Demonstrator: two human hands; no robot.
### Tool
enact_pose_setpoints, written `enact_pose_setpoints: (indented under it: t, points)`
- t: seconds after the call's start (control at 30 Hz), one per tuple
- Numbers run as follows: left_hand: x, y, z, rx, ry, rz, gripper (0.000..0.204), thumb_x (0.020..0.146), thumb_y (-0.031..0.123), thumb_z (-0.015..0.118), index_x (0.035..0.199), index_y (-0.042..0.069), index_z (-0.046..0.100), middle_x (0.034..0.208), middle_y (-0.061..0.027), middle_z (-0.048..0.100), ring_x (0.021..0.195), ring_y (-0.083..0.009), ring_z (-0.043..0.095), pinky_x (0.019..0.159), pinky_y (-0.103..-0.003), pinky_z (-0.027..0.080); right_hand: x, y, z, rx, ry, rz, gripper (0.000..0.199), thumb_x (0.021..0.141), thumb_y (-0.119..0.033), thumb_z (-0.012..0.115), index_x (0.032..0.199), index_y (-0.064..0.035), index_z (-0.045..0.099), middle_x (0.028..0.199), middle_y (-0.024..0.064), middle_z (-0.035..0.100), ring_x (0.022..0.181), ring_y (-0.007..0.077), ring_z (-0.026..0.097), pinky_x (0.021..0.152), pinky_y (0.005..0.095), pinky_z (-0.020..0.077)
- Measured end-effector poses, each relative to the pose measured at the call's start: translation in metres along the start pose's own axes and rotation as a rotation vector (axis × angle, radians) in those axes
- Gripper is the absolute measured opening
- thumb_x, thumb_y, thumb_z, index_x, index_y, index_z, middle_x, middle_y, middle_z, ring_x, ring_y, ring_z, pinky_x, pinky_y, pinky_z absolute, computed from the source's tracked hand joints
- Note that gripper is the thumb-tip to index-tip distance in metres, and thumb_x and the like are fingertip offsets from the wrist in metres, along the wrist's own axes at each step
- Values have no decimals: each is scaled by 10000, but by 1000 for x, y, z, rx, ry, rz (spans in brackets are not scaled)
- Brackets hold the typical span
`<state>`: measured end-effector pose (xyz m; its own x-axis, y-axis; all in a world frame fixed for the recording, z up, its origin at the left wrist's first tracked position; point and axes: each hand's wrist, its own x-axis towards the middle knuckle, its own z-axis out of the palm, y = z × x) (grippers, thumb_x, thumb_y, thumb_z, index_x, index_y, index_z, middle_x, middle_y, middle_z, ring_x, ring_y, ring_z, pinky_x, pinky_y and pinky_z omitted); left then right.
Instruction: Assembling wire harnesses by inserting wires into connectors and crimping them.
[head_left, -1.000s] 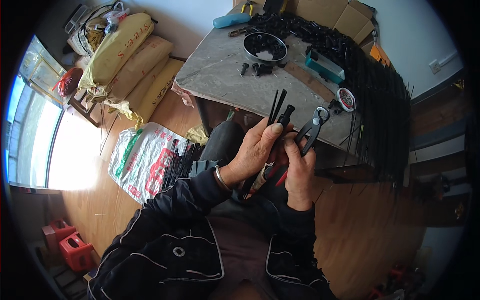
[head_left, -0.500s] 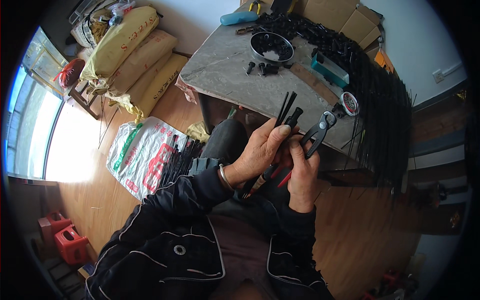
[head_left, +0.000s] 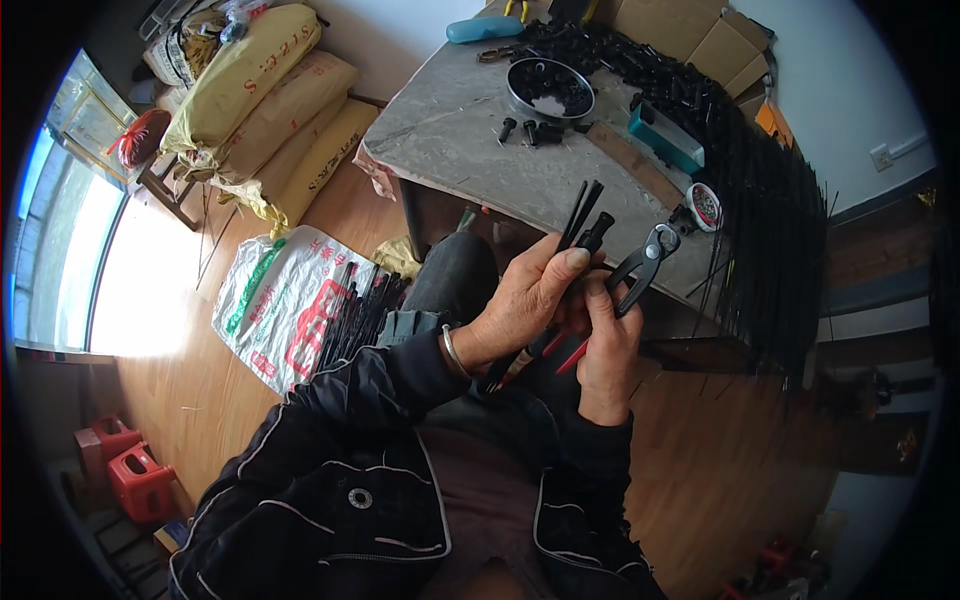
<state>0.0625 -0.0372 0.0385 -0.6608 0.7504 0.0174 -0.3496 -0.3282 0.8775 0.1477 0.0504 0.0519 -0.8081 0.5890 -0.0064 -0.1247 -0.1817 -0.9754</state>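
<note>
In front of my lap, both hands are close together. My left hand point(head_left: 522, 292) wraps around a black rod-like part point(head_left: 597, 233) with a thicker, collared end, its thumb pressed along it. Thin black strips point(head_left: 581, 208) stick up beside that part from the same grip; their lower ends show below the hand. My right hand point(head_left: 608, 350) is closed on pincers point(head_left: 640, 268) with a round, dark metal head pointing up and away. Their red handle ends come out below the fingers. Where the hands meet, the fingers overlap and hide what lies between.
Ahead stands a grey table point(head_left: 430, 130) with a metal bowl point(head_left: 550, 88) of black parts, a teal box point(head_left: 665, 138), a small round tin point(head_left: 704, 206) and a long heap of black rods point(head_left: 770, 250). Floor left: a white sack point(head_left: 265, 300) under black rods, stacked yellow sacks point(head_left: 285, 110), red stools point(head_left: 142, 482).
My hands keep nearly the same grip and place. The pincers' head has shifted very slightly to the right; the whole view has moved a little.
</note>
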Motion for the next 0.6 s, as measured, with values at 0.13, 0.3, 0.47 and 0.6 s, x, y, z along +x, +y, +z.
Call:
enact_pose_setpoints:
  t: [0.13,0.3,0.47,0.6]
  points:
    - [0,-2,0,28,7,24,376,1003,367,468,1098,19,573,863,-27,655,604,-40,539,508,-193,428,1,4,0,-33,26,-34,214,952,-253,593,948,-40,615,709,-21,532,603,77,497,543,209,374]
    - [0,3,0,51,-15,0,408,1004,392,456,1106,17,580,836,-20,643,589,-40,521,504,-200,425,9,-3,-12,-212,-20,-50,267,919,-282,641,954,-18,615,735,-7,572,606,74,509,543,214,384]
    - [4,8,-7,86,-157,-10,548,998,492,398,1026,3,643,680,2,569,539,-47,495,479,-206,394,19,-5,-30,-505,-96,-184,260,934,-259,622,955,0,619,739,13,586,592,82,522,543,226,407]
    - [11,5,-21,78,-188,-73,668,981,579,331,950,-11,642,555,-9,514,457,-74,471,455,-216,387,-9,-36,-30,-353,-205,248,217,963,-188,529,1038,14,553,734,69,589,550,128,557,521,257,463]
